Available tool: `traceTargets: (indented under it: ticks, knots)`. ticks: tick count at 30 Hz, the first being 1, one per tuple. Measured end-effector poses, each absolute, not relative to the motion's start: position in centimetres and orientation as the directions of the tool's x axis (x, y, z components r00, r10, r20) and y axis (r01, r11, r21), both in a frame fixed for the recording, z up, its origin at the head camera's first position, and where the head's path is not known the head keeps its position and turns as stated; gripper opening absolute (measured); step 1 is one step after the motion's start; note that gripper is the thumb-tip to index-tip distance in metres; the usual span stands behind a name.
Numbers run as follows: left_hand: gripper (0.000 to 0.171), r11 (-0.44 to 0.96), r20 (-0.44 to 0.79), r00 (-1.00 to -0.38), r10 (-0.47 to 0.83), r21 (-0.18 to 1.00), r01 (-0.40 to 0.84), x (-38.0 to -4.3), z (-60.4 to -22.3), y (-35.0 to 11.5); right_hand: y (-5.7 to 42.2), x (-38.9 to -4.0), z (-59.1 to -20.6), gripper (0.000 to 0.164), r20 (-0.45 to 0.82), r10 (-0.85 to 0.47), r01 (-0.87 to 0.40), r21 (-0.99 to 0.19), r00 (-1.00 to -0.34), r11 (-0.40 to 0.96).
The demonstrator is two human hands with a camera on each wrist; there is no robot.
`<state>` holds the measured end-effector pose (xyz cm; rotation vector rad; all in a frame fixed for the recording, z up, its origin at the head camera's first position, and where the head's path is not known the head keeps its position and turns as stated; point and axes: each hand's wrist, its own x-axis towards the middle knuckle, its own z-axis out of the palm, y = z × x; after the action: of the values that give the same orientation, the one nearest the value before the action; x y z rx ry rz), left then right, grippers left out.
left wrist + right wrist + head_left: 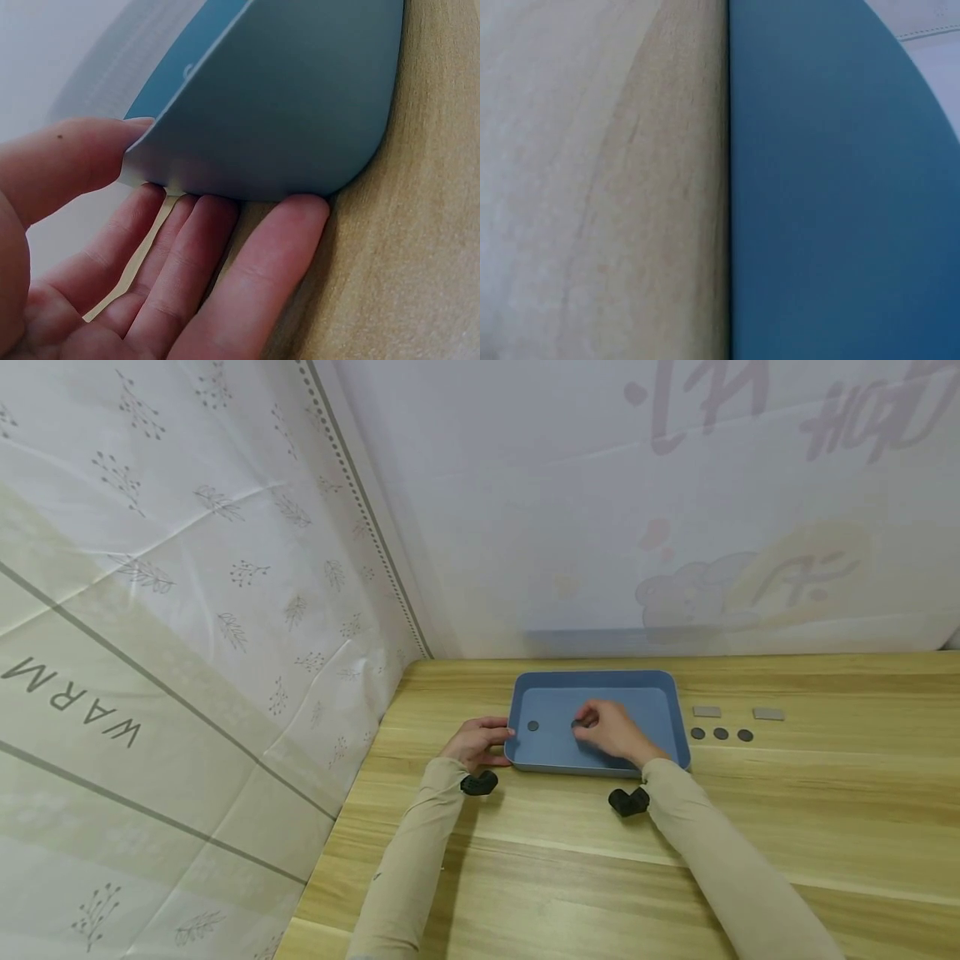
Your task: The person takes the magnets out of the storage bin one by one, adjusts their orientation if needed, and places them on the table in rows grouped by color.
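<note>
A shallow blue tray (600, 678) lies on the wooden table. My left hand (477, 741) holds its left end; in the left wrist view the thumb (82, 154) lies at the rim and the other fingers touch the outer wall (285, 97) low down. Over the tray's middle, my right hand (611, 731) pinches a small dark round disc (577, 723), partly hidden by the fingers. Another dark disc (532, 726) lies inside the tray towards the left. The right wrist view shows the tray's wall (817, 180) beside the table, without the hand.
Right of the tray, three dark discs (721, 734) lie in a row. Behind them are two flat grey rectangular pieces (707, 712), (768, 714). A printed cloth (525, 527) hangs behind the table (555, 877), another along its left side.
</note>
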<state>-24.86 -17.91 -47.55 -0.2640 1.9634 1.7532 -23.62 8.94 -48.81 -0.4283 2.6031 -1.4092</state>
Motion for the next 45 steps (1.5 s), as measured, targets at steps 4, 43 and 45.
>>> traceTargets:
  ticks: [4, 43, 45]
  knots:
    - [0.045, 0.155, -0.478, -0.861, 0.174, 0.877, -0.455, -24.9, -47.5, -17.9, 9.3, -23.4, -48.8, 0.026, -0.002, -0.301, -0.148, -0.868, -0.954, 0.474]
    - [0.042, 0.153, -0.464, -0.870, 0.167, 0.884, -0.442, -24.8, -47.5, -17.7, 13.0, -22.3, -47.7, 0.034, 0.022, -0.301, -0.143, -0.912, -0.953, 0.384]
    - [0.042, 0.152, -0.464, -0.870, 0.168, 0.884, -0.443, -24.8, -47.6, -17.7, 13.2, -22.2, -47.6, 0.034, 0.027, -0.297, -0.149, -0.906, -0.955, 0.396]
